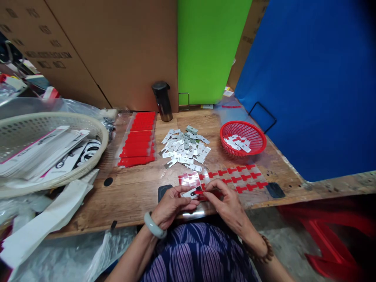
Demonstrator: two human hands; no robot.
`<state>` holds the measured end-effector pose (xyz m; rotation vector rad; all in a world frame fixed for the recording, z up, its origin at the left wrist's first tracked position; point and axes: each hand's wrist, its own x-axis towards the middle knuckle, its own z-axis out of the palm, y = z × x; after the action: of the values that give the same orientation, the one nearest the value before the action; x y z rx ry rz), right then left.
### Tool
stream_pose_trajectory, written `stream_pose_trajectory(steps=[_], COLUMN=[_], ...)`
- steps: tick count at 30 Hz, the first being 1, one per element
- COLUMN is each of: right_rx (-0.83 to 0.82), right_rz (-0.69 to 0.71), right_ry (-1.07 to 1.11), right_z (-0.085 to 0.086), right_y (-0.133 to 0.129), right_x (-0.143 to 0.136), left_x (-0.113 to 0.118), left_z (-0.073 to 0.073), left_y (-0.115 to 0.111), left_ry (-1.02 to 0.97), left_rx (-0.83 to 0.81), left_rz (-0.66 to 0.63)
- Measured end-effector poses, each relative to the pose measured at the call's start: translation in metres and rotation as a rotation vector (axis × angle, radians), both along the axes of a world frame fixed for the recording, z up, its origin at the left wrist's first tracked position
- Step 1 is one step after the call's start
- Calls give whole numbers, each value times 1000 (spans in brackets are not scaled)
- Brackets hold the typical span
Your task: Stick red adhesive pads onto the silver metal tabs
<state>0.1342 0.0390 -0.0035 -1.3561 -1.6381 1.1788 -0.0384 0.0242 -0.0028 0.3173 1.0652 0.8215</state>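
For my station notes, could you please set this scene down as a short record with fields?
left hand: holds a metal piece
right hand: pinches a red sticker at that piece
in front of hands: sheet of red stickers
beyond hands: pile of metal pieces
right side: red basket with pieces inside
left side: pale basket with printed cards
back: dark bottle

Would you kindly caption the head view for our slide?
Left hand holds a silvery plate, right hand a red piece, near piled metal plates.
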Motion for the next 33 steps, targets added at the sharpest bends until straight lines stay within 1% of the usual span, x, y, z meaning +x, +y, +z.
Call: stream_pose_trajectory(steps=[3,8,14,22,28,33], right_rx=[16,10,-8,-3,-17,3], right_rz=[70,148,160,171,188,192], right_ry=[11,27,10,-24,-13,-18], right_z=[-2,-6,0,1,4,3], right_y=[4,4,3,3,3,3], right_x=[-4,-6,-8,-7,-5,-5], left_x=[-2,-4,-4,-5,-4,-3], left_z=[2,-1,0,-1,2,3], left_y=[-3,-4,-3,-3,-2,-2], left_ry=[4,-8,2,13,19,21], left_rx=[-1,5,8,3,-8,-11], left_rz=[-9,-18,-34,-66,-71,-70])
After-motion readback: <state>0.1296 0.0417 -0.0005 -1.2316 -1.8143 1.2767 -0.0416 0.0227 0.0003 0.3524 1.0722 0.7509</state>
